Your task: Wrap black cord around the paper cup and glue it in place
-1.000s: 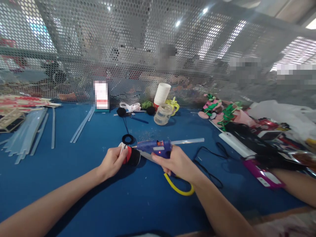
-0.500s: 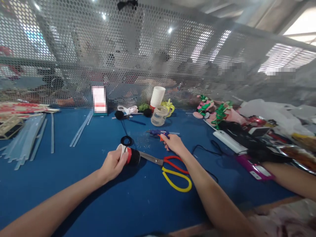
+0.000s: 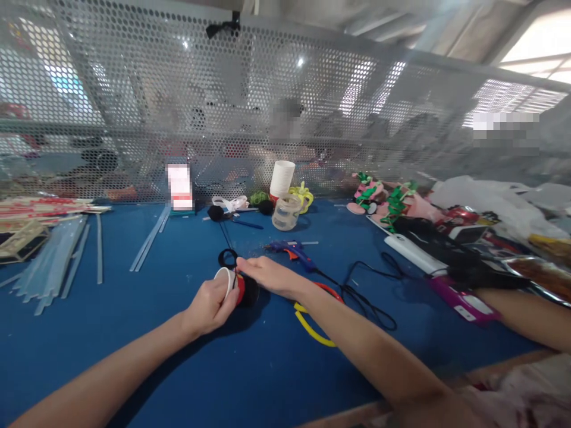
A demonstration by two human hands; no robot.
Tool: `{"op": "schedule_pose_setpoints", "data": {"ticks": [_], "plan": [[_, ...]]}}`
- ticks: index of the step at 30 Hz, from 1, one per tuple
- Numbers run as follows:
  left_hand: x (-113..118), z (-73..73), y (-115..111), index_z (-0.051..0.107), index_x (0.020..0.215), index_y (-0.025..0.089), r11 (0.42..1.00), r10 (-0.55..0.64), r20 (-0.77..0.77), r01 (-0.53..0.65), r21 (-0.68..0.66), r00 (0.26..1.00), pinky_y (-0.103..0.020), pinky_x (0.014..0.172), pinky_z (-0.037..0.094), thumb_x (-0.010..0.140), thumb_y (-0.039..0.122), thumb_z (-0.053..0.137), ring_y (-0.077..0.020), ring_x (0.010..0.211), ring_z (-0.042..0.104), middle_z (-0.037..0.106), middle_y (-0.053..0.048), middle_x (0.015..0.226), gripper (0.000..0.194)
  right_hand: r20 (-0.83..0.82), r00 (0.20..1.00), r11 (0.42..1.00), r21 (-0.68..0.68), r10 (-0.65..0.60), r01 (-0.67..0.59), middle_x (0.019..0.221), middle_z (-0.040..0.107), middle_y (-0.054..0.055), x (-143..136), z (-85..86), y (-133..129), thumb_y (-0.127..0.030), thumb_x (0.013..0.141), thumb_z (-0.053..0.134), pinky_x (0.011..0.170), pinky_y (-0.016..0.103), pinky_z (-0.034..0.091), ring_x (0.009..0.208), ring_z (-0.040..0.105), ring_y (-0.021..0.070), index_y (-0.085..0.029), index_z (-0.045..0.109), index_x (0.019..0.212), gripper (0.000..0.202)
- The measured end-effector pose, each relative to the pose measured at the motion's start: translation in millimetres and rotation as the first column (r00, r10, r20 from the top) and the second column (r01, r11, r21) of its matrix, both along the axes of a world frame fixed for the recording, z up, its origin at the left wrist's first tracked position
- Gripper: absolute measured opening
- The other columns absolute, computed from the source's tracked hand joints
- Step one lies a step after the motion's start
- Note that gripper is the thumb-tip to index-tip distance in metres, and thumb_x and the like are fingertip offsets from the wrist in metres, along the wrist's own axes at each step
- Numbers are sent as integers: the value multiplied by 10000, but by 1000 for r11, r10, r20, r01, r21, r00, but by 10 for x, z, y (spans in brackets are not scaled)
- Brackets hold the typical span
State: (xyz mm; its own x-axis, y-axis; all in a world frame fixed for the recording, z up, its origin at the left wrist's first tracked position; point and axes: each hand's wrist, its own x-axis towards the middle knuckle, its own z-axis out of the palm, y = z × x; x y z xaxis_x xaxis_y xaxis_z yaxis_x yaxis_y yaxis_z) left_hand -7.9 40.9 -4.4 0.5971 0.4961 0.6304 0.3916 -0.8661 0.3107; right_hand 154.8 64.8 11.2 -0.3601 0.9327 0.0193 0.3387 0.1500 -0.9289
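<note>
My left hand [image 3: 212, 304] is wrapped round a paper cup [image 3: 224, 274] with a white rim and red and black bands, tilted on its side. Fingers pinched together, my right hand [image 3: 261, 273] is at the cup's far side on the black cord [image 3: 228, 258], which runs back to a black yarn ball [image 3: 216, 213]. Behind my right hand lies a blue glue gun [image 3: 294, 251] with an orange trigger. Scissors with red and yellow handles [image 3: 314, 330] are partly hidden under my right forearm.
Clear glue sticks [image 3: 49, 261] lie at the left. Stacked white cups [image 3: 283, 177], a clear jar [image 3: 286, 213] and a lit phone [image 3: 179, 187] stand at the back. Pink and green crafts [image 3: 395, 205], a power strip [image 3: 464, 300] and another person's arm [image 3: 526, 318] are at the right.
My right hand has let go of the glue gun and moved left and toward me to the cup. The glue gun now lies on the table. The view has shifted slightly.
</note>
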Motion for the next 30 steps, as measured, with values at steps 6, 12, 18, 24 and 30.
{"op": "schedule_pose_setpoints", "data": {"ticks": [6,12,18,24,30], "plan": [[-26,-3,-16,416,562,154,1000,-13,-21,13,20,1000,-223,462,294,776,127,321,-101,497,327,405,-1,519,235,-244,969,995,-101,-45,21,682,621,21,-236,91,-12,-355,679,547,627,247,412,627,543,110,-141,608,711,225],[0,48,-55,382,510,151,895,130,18,-110,-433,991,-219,451,250,814,261,287,-76,457,282,323,35,487,337,-341,926,987,-62,-163,151,653,594,16,-102,162,-76,-330,659,569,593,239,381,592,498,92,-148,574,630,184],[77,109,-77,441,559,132,528,323,156,-41,-848,934,-198,419,226,763,437,332,-64,430,287,332,48,472,383,-416,869,955,5,-268,297,600,567,-6,5,159,-113,-348,695,531,536,228,368,526,464,78,-164,502,619,201],[126,146,-108,445,551,133,373,384,154,-1,-928,911,-183,399,215,700,465,413,-53,395,290,353,61,443,365,-430,862,938,87,-268,335,557,544,-16,17,191,-196,-331,687,543,532,233,374,502,451,78,-166,488,596,196],[158,111,-157,441,565,138,338,414,177,30,-941,893,-188,405,224,691,453,434,-55,383,302,366,62,447,339,-416,867,921,146,-274,361,535,524,-21,55,215,-262,-322,703,529,524,228,383,499,459,79,-169,482,591,195]]}}
